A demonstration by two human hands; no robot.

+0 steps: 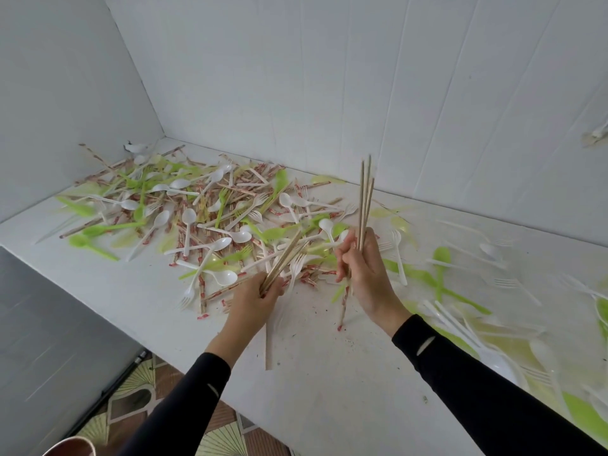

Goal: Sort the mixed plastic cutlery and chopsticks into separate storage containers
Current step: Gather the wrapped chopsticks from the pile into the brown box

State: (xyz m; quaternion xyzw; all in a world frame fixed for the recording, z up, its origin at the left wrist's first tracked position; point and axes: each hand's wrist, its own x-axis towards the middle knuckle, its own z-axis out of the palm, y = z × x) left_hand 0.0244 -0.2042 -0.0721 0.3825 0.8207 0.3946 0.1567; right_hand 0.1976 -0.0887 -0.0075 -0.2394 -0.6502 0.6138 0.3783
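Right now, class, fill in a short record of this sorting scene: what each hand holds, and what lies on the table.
Left hand: grips a slanted bundle of bare chopsticks
Right hand: grips an upright bundle of bare chopsticks
Table: white, bearing a mixed pile
Pile contents: white spoons, green cutlery, paper-wrapped chopsticks

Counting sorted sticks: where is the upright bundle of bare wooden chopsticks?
Head view, right of centre: the bundle of bare wooden chopsticks stands upright in the right hand, beside the plastic cutlery pile.
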